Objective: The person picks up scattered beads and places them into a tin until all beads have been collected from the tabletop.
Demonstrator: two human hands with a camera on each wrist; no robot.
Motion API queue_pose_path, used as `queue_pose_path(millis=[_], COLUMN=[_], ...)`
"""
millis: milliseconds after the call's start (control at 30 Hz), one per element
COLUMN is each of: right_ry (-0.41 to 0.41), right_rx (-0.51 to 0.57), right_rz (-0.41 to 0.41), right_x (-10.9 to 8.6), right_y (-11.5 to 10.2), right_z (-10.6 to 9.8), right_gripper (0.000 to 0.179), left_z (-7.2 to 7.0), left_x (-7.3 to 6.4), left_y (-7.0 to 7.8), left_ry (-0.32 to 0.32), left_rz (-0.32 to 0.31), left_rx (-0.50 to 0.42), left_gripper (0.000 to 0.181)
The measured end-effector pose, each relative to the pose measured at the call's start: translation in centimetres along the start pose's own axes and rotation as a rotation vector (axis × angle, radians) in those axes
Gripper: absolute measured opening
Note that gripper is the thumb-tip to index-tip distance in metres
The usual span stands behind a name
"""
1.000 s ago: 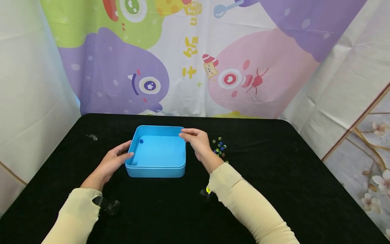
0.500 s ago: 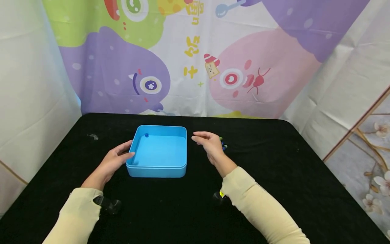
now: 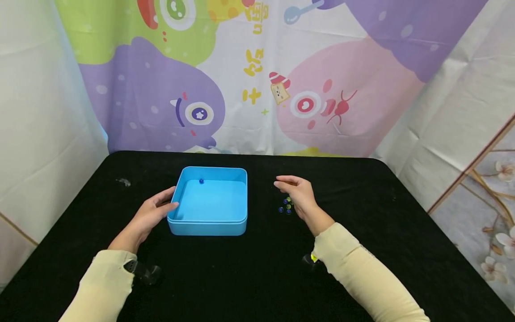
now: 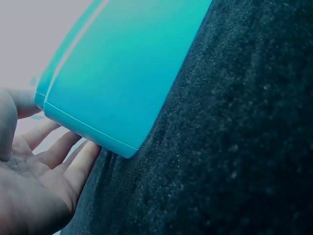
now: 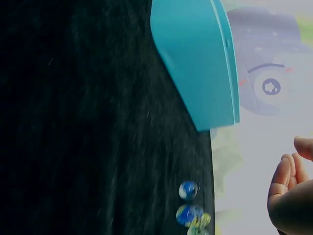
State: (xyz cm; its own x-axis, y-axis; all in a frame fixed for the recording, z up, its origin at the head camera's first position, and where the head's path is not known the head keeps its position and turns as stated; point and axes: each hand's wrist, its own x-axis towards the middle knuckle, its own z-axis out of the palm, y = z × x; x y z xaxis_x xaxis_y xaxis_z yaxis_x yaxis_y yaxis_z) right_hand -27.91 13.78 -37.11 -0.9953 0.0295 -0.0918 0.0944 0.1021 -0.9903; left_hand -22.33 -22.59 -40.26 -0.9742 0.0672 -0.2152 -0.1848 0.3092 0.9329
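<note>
A light blue rectangular box (image 3: 207,228) stands on the black cloth, left of centre in the head view. My left hand (image 3: 149,216) holds its left side, thumb over the rim and fingers along the outer wall. Inside, near the back wall, lies one dark blue marble (image 3: 201,181). To the right of the box, my right hand (image 3: 301,197) hovers with loosely bent fingers, and nothing shows between them. Several glass marbles (image 3: 280,209), blue and yellow-green, lie just below that hand, which hides part of the group. The right wrist view also has marbles (image 5: 188,190) near its bottom edge.
Black cloth (image 3: 233,281) covers the table. A printed cartoon curtain (image 3: 249,125) hangs behind the far edge, with white drapes (image 3: 40,125) at the sides. A small pale scrap (image 3: 124,182) lies at the far left.
My right hand has moved right, from the box's right rim to above the marbles. The blue marble has rolled along the back of the box. The left hand stays in place.
</note>
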Motion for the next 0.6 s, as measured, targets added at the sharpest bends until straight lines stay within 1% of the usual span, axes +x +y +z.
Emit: queue_pose_path(millis=[200,367,600], right_ry=[0.018,0.024,0.061], right_rx=[-0.031,-0.009,-0.044], right_rz=[0.052,0.046,0.06], right_x=[0.0,0.2,0.0], right_y=[0.6,1.1,2.1], right_z=[-1.7,-2.9,-4.4], right_gripper=[0.027,0.032,0.037], left_z=[0.1,0.0,0.1], left_x=[-0.1,-0.1,-0.1], left_y=[0.0,-0.1,0.0], left_ry=[0.004,0.008,0.009], left_rz=[0.002,0.001,0.001], left_rx=[0.002,0.0,-0.002], left_gripper=[0.064,0.064,0.064])
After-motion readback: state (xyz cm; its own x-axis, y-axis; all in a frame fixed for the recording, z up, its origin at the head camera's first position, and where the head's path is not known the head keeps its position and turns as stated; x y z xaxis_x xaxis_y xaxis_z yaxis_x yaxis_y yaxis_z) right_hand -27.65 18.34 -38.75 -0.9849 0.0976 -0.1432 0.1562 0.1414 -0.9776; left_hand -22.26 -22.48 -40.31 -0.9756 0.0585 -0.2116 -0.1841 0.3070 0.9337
